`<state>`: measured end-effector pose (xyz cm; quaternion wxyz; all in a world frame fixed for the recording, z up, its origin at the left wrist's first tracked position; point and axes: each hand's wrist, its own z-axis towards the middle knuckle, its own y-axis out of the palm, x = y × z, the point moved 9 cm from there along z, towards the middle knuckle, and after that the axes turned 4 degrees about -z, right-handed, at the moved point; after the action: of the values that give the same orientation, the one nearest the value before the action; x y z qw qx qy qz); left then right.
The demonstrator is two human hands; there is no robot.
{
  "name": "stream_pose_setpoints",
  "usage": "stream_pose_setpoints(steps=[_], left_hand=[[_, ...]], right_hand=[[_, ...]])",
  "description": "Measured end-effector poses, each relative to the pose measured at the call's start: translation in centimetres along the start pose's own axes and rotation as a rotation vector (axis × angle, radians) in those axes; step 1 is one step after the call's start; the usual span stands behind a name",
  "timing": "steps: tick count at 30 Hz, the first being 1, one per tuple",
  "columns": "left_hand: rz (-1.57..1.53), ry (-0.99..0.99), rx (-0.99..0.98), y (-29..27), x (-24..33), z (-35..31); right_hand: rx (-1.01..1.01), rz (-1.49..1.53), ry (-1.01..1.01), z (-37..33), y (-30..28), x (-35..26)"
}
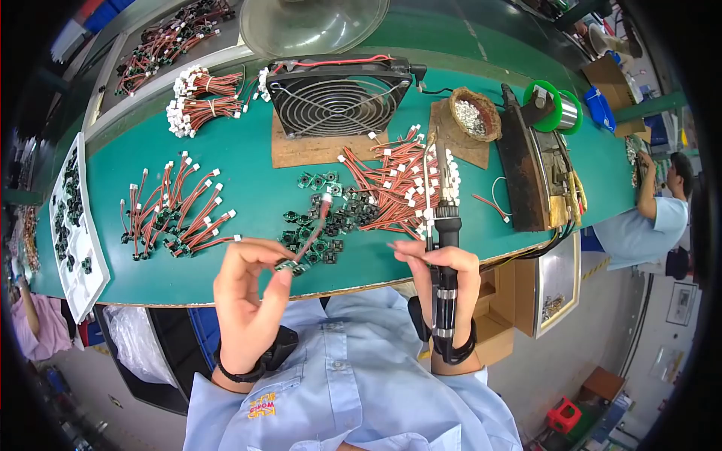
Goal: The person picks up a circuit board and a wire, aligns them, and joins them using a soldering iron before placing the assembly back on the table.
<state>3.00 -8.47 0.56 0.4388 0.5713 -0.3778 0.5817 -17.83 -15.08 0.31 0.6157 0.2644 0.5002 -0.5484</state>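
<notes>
My left hand (pixel 248 301) pinches a small green circuit board (pixel 292 266) between thumb and fingers. From that board a red and black wire lead (pixel 319 229) rises to a white connector. My right hand (pixel 455 282) is wrapped round the black handle of a soldering iron (pixel 447 255), its tip pointing away from me, apart from the board. Just beyond my left hand lies a cluster of loose green and black circuit boards (pixel 342 214). Past the iron spreads a pile of wire leads (pixel 391 180) with white connectors. Boards with leads attached (pixel 177 210) lie to the left.
A black fan (pixel 335 101) stands at the back. To the right are a small basket (pixel 475 114), a dark metal block (pixel 523 173) and a green solder spool (pixel 553 107). A white tray of boards (pixel 89 255) lies far left. Another person (pixel 654 218) sits at right.
</notes>
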Motion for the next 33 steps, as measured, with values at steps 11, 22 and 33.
stream_pose_setpoints(steps=[11, 22, 33], left_hand=[[0.022, -0.106, -0.259, 4.7, 0.1, -0.7], [-0.662, -0.42, -0.262, 5.8, -2.1, -0.2], [-1.036, -0.565, -0.405, 6.9, -4.6, -1.1]], right_hand=[[-0.056, 0.193, 0.137, 0.4, 1.5, -2.4], [-0.013, 0.172, 0.195, 0.0, 2.0, -2.8], [-0.141, -0.087, -0.034, 1.5, 3.2, -5.9]])
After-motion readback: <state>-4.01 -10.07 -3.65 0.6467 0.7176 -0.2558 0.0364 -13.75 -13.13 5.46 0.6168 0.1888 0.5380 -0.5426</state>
